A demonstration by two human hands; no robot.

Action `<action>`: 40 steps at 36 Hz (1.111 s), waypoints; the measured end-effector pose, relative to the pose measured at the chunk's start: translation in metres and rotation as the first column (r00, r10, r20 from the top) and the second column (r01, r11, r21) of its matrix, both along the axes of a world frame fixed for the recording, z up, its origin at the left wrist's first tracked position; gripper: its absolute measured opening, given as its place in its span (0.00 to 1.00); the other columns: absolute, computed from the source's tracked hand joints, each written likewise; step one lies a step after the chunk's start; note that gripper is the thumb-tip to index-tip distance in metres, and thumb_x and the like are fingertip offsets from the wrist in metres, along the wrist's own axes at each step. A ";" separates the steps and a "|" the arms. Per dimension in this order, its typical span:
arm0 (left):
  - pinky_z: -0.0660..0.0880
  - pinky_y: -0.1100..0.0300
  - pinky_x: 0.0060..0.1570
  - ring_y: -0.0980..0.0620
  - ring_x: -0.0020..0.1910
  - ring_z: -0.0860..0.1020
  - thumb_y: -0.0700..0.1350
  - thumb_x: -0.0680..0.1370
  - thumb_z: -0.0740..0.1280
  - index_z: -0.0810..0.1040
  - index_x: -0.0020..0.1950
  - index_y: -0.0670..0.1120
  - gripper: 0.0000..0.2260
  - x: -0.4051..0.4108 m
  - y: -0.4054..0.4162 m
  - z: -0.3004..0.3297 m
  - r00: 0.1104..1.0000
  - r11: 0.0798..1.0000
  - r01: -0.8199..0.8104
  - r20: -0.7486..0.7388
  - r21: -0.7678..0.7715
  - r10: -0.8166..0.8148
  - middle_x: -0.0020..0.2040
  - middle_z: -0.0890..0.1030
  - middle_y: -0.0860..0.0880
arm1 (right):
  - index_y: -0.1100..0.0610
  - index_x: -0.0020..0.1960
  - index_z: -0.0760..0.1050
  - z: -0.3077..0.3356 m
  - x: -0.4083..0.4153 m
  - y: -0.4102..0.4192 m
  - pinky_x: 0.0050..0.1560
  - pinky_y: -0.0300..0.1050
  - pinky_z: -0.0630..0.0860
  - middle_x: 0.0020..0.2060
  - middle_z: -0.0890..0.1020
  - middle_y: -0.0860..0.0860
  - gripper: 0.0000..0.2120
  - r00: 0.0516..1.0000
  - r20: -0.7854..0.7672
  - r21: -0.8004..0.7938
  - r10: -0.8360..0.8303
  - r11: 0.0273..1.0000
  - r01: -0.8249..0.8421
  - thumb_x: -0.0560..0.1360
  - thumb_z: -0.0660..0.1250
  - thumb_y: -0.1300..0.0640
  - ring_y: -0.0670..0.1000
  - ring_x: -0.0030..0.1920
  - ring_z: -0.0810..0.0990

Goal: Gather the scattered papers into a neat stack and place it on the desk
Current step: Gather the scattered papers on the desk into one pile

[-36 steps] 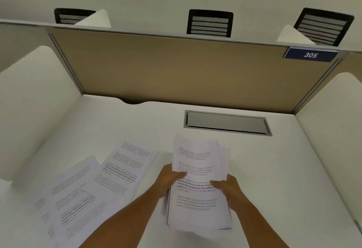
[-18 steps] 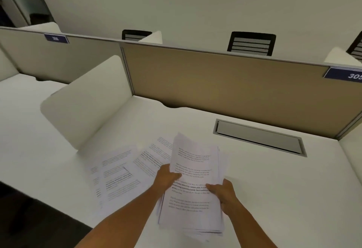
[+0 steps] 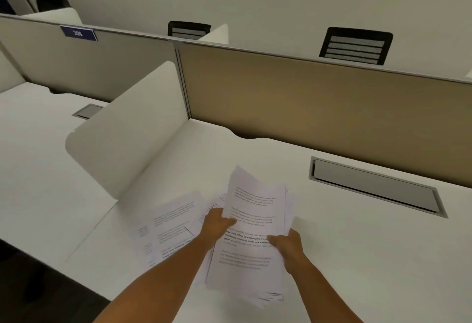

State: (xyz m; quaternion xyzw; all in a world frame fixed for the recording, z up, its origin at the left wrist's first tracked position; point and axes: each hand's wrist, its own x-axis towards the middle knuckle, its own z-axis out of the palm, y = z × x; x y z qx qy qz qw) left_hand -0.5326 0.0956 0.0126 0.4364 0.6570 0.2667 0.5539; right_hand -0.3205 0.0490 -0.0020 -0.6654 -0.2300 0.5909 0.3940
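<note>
A loose stack of printed papers (image 3: 255, 210) is held above the white desk (image 3: 357, 259), its sheets uneven at the bottom edge. My left hand (image 3: 217, 225) grips the stack's left edge, thumb on the top sheet. On the right edge, lower down, my right hand (image 3: 288, 243) pinches the stack. Several more printed sheets (image 3: 171, 223) lie overlapping flat on the desk to the left of the stack, partly hidden by my left forearm.
A white side divider (image 3: 127, 138) stands left of the loose sheets. The tan back panel (image 3: 319, 103) closes the desk's far side. A grey cable hatch (image 3: 375, 187) is set in the desk at the right. Black chairs (image 3: 355, 45) show behind the panel.
The view has swung left, showing the neighbouring desk. Both hands keep hold of the stack, which has shifted toward the loose sheets on the left.
</note>
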 end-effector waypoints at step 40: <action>0.74 0.51 0.55 0.47 0.47 0.82 0.44 0.76 0.65 0.82 0.48 0.45 0.07 -0.043 0.112 -0.087 0.875 0.971 0.135 -0.435 -0.199 -0.211 0.47 0.85 0.49 | 0.59 0.77 0.61 -0.067 -0.104 0.108 0.61 0.53 0.78 0.71 0.69 0.58 0.34 0.909 0.417 -0.372 -0.021 0.908 0.191 0.73 0.68 0.66 0.60 0.62 0.75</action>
